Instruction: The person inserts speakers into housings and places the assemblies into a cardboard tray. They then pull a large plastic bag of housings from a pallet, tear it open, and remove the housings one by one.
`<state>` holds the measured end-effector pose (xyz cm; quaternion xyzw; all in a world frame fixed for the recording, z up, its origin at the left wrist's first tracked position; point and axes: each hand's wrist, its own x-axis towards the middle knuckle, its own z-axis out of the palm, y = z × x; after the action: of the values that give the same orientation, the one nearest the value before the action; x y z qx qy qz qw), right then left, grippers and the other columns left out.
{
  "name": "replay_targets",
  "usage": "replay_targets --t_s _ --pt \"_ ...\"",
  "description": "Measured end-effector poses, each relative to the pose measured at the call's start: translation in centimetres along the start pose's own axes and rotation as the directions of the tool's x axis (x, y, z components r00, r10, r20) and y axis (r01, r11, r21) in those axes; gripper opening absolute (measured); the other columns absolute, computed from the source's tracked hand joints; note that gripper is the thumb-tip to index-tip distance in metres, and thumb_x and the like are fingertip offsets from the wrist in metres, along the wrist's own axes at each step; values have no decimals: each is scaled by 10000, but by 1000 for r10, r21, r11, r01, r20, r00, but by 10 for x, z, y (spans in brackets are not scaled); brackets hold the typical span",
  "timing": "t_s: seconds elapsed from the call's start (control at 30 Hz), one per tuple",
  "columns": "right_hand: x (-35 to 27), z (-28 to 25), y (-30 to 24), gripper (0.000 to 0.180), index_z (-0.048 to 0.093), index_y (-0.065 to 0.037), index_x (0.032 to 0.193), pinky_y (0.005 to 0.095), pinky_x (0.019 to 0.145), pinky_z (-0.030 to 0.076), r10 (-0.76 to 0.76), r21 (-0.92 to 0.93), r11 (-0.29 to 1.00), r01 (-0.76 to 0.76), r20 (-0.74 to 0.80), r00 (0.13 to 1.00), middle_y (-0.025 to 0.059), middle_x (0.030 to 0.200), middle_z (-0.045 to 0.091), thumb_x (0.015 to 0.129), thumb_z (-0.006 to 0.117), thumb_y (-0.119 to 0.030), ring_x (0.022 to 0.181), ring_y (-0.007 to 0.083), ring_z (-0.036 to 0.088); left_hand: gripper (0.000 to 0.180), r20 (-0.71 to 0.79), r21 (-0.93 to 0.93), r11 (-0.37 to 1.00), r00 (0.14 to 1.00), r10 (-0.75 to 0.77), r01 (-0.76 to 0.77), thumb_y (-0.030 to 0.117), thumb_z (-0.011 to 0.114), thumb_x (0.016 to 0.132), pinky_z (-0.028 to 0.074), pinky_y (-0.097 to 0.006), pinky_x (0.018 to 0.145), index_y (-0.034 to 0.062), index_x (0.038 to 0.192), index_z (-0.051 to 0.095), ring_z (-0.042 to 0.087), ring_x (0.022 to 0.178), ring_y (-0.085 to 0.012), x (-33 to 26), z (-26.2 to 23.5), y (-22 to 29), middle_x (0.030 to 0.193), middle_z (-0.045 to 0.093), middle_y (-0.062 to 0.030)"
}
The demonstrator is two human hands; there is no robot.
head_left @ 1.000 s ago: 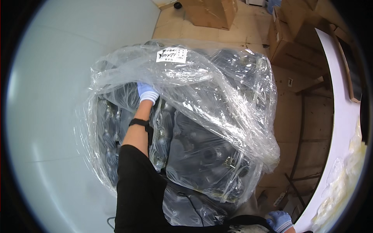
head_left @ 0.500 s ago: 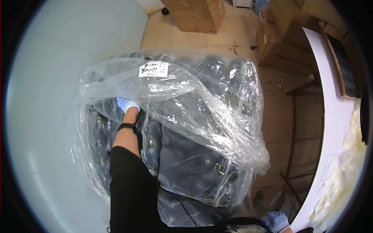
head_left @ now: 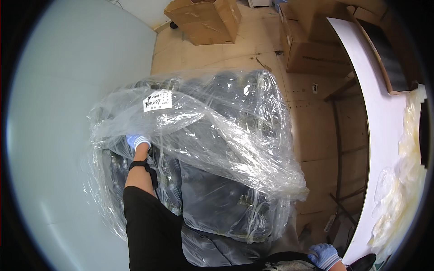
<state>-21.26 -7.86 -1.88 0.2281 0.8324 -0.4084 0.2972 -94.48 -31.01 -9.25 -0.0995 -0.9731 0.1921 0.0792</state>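
Observation:
A big bundle of dark, rounded items is wrapped in crumpled clear plastic film (head_left: pixel 253 156), with a white label (head_left: pixel 158 100) near its far side. My left hand (head_left: pixel 137 141), in a light blue glove, reaches in under a loose fold of the film at the bundle's left. Its fingers are hidden by the film, so I cannot see a grip. At the lower right, my right hand (head_left: pixel 323 256) wears the same kind of glove and is low beside the white tabletop's near end. Its fingers look curled; anything inside them is hidden.
A pale wall (head_left: pixel 81 113) runs along the left. Cardboard boxes stand on the tiled floor, one ahead (head_left: pixel 205 22) and a stack (head_left: pixel 312 54) at the far right. The white tabletop (head_left: pixel 384 131) on a dark metal frame holds crumpled plastic (head_left: pixel 398 194) and an open carton (head_left: pixel 384 54).
The view has shifted, so the bundle sits slightly lower and further left. My left hand stays under the film fold, and my right hand remains low at the right.

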Motion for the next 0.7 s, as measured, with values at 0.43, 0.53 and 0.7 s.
replay_targets --t_s 0.43,0.53,0.7 --pt "12 8 -3 205 583 -98 941 430 730 459 -4 43 999 6 -28 1000 157 858 603 783 578 -228 812 343 574 532 18 -82 975 978 -208 208 450 507 811 411 -398 863 56 1168 533 521 1053 -331 10 8 -16 1139 560 -168" --pt "13 3 -6 203 585 -102 942 432 727 461 16 42 999 -16 8 1000 159 854 604 781 580 -225 804 345 575 468 -45 -97 989 993 -112 107 416 502 817 420 -406 847 59 1111 575 555 1018 -321 -2 -11 -3 1099 596 -150" --pt "15 -2 -8 199 584 -97 939 434 724 463 -26 64 998 28 -39 999 165 854 605 778 583 -214 799 351 576 359 -228 -19 983 958 173 -182 311 451 857 426 -371 842 63 1070 600 564 1004 -291 3 13 -14 1086 611 -116"
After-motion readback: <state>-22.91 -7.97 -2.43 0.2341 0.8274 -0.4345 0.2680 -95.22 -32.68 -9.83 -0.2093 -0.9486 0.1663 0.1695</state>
